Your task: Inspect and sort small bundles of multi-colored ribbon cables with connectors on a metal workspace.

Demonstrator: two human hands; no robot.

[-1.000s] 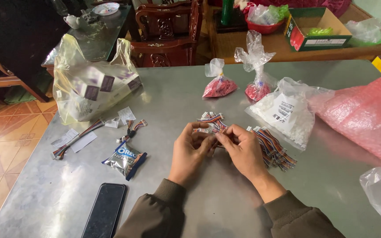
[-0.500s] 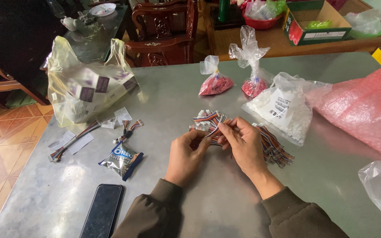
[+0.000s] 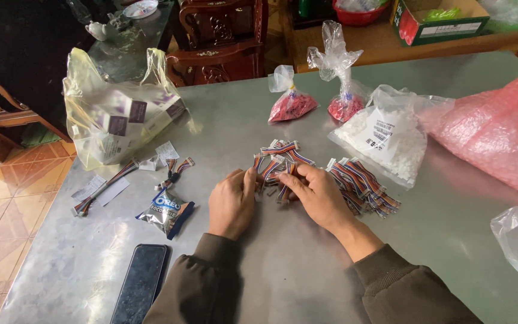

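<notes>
Pinching striped ribbon cables (image 3: 278, 161), both hands (image 3: 232, 203).

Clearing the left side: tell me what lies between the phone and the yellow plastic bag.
In the head view, a blue snack packet lies between the phone and the yellow plastic bag, with small wire harnesses and paper slips.

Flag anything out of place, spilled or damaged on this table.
Nothing is spilled or damaged. The oddities are a snack packet and a phone lying among the wire parts, and a stray ribbon cable with paper slips left apart from the cable pile.
</notes>
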